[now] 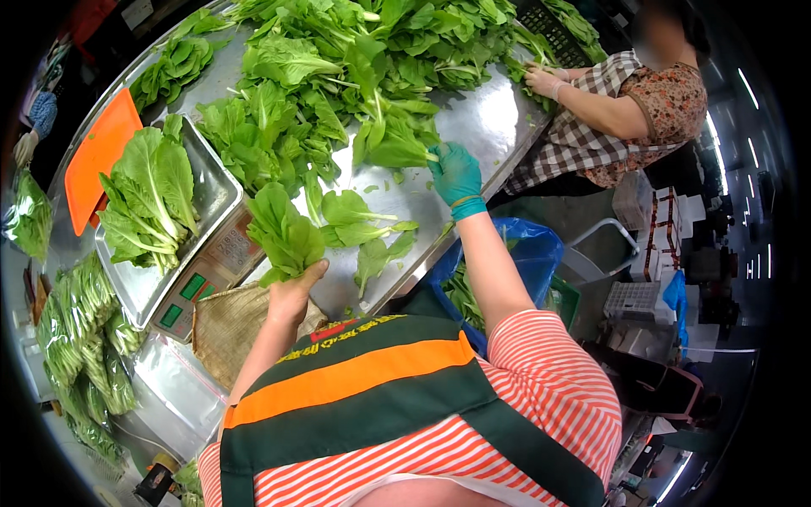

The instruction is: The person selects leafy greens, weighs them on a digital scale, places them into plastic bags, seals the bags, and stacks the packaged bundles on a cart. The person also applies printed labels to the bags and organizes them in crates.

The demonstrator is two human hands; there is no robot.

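My bare left hand is closed around the base of a bunch of leafy greens, its leaves fanned toward the pile. On my right hand is a teal glove with a band at the wrist. Its fingers pinch the stem end of a green stalk at the right side of the pile. A few loose leaves lie on the metal table between my hands. Beyond them spreads a large heap of leafy greens.
At left, a scale carries a metal tray with a lettuce-like bunch, beside an orange plastic board. Bagged greens stack at lower left. A blue-lined bin stands below the table's right edge. A gloved co-worker handles greens at far right.
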